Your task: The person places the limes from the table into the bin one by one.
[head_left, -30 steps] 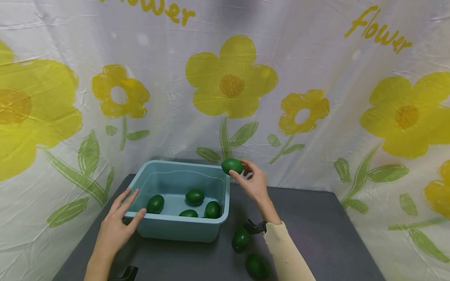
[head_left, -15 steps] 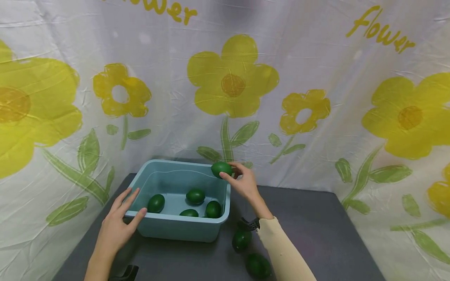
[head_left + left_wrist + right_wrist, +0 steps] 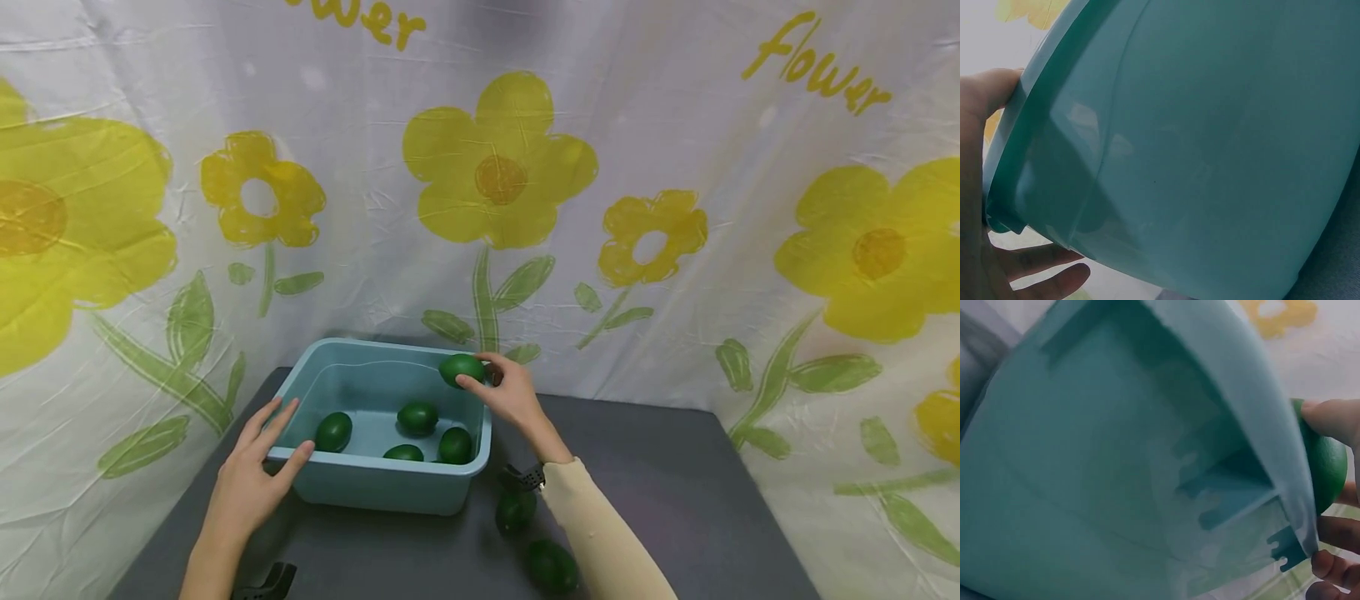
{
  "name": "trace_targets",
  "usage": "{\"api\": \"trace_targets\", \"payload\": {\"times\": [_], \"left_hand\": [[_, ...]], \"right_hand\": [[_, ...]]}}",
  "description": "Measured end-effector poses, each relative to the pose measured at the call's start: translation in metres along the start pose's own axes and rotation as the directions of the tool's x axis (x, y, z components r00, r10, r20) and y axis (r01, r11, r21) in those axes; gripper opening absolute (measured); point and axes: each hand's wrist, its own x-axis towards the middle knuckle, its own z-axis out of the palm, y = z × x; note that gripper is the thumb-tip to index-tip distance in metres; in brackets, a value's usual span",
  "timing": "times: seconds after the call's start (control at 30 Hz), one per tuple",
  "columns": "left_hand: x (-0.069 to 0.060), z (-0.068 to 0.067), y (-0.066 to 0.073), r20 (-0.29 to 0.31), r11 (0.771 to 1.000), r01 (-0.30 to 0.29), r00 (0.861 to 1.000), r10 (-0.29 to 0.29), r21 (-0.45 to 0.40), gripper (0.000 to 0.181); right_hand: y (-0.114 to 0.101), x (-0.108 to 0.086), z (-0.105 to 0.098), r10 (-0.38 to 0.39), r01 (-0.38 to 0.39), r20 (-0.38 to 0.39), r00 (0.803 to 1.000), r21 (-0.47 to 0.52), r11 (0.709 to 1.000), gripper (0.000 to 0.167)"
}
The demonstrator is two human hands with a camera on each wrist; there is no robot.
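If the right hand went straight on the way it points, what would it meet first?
The right hand, holding a green fruit, would probably meet the far rim of the blue bin. Depth is unclear: if it passes above that rim, the flowered curtain behind comes first.

One left hand (image 3: 247,487), one right hand (image 3: 513,393), two black straps (image 3: 525,477), one blue bin (image 3: 382,486), one table (image 3: 660,483); at least seven green fruits (image 3: 461,370): one held, two on the table, at least four in the bin; six yellow flowers (image 3: 501,179), some cut off, and two printed words (image 3: 801,63).
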Motion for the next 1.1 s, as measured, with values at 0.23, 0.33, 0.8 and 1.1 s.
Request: {"api": "trace_targets", "payload": {"times": [0.23,0.33,0.8,1.1], "left_hand": [[0.003,0.001,0.001,0.004,1.0,0.001,1.0,-0.001,0.002,0.072],[0.003,0.001,0.001,0.005,1.0,0.0,1.0,0.0,0.0,0.072],[0.006,0.002,0.001,0.005,1.0,-0.025,1.0,0.025,-0.009,0.072],[0.002,0.001,-0.003,0.009,1.0,-0.014,1.0,0.014,0.002,0.072]], "right_hand": [[-0.002,0.004,-0.001,-0.006,0.011,0.062,0.998,-0.086,0.996,0.054],[-0.002,0.005,-0.003,-0.012,0.021,0.085,0.996,-0.098,0.995,0.054],[0.001,-0.008,-0.017,-0.065,0.071,0.065,0.996,-0.096,0.993,0.05],[0.0,-0.018,-0.034,-0.071,0.073,0.027,0.997,-0.07,0.995,0.052]]}}
